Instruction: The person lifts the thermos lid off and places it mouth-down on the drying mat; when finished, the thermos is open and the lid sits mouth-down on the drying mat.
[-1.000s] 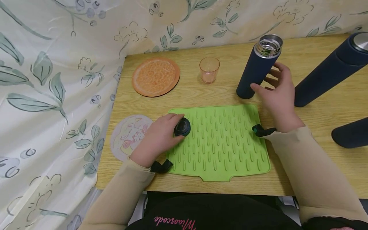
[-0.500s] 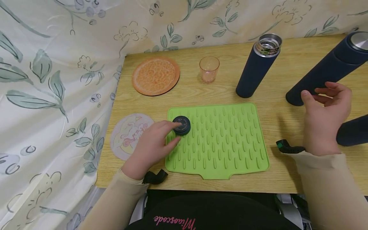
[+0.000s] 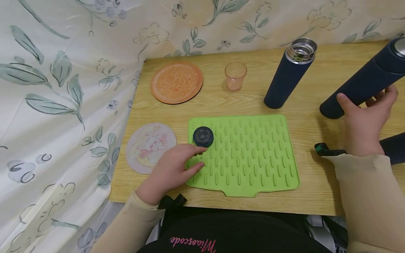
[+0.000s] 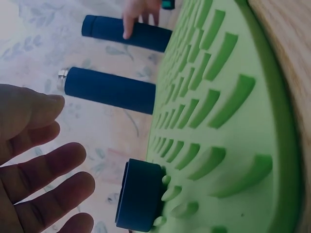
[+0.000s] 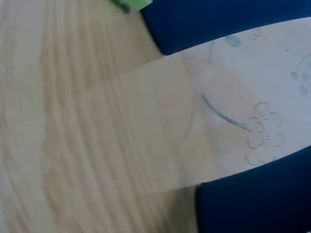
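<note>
On the left of a green ridged silicone mat lies a round dark bottle lid. My left hand hovers just in front of it, fingers loosely spread and holding nothing; the left wrist view shows a gap between fingers and lid. On the right, a tall navy vacuum flask with a steel-topped cap stands upright. My right hand grips its lower body, thumb on the near side, other fingers partly hidden behind it. An uncapped navy vacuum flask stands behind the mat, its steel mouth showing.
A small pinkish glass and an orange round mat are at the back. A pale round coaster with a cartoon print lies left of the green mat. Another dark cylinder shows at the right edge. A floral curtain borders the table.
My right hand has left the uncapped flask, moved right and taken hold of the capped one. My left hand has let go of the lid and drawn back slightly toward me.
</note>
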Action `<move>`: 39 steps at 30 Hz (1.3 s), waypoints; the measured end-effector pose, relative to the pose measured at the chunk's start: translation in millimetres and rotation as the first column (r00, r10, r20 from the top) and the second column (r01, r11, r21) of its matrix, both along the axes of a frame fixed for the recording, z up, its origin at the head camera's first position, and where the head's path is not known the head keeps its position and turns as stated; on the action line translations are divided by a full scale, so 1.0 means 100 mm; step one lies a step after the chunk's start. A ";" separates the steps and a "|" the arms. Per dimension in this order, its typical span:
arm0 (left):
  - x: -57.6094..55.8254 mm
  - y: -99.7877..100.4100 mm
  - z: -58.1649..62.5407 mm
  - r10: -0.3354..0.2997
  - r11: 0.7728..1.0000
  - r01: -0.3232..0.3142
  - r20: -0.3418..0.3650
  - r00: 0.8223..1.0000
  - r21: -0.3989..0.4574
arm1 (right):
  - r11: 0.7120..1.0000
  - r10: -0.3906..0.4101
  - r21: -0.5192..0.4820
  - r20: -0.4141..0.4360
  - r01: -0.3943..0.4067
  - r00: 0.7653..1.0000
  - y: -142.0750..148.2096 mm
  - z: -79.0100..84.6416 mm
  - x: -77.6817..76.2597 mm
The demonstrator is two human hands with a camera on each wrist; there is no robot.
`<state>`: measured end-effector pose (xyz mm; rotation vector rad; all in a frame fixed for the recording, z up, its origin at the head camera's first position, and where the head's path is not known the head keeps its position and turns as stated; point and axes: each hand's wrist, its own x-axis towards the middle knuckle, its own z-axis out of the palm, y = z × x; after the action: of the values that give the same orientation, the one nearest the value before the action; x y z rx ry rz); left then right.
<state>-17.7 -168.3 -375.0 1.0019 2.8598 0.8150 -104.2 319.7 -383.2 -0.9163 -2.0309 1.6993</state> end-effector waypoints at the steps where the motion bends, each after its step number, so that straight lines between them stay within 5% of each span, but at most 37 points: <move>1: 0.01 0.00 0.00 0.001 1.000 -0.001 0.006 1.000 0.006 | 0.999 0.018 0.033 0.016 -0.019 1.000 0.01 -0.02 -0.02; 11: 0.07 -0.01 -0.01 0.010 1.000 -0.010 0.055 0.998 0.003 | 0.998 -0.012 0.055 0.047 0.009 0.999 -0.22 0.00 0.06; 20: -0.08 0.07 0.10 -0.079 0.996 0.080 0.016 0.997 -0.025 | 0.995 0.094 0.060 -0.182 -0.084 0.979 -0.72 0.07 0.60; 23: -0.16 0.12 0.22 -0.112 0.993 0.111 -0.021 0.993 -0.040 | 0.969 0.197 0.186 -0.196 -0.161 0.961 -0.86 0.08 0.77; 28: -0.26 0.19 0.51 -0.139 0.990 0.140 -0.115 0.984 -0.002 | 0.832 0.429 0.441 -0.130 -0.335 0.894 -1.03 0.16 0.94; 36: -0.26 0.33 0.90 -0.211 0.953 0.252 -0.226 0.951 0.170 | 0.481 0.699 0.678 0.088 -0.557 0.710 -1.32 0.34 1.05; 39: -0.24 0.36 0.97 -0.251 0.936 0.293 -0.216 0.944 0.193 | 0.386 0.744 0.733 0.112 -0.560 0.659 -1.40 0.39 1.07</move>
<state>-42.1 -132.2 -278.1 1.5410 2.7210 1.0826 2.7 179.6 -344.2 0.4497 -2.7241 0.9396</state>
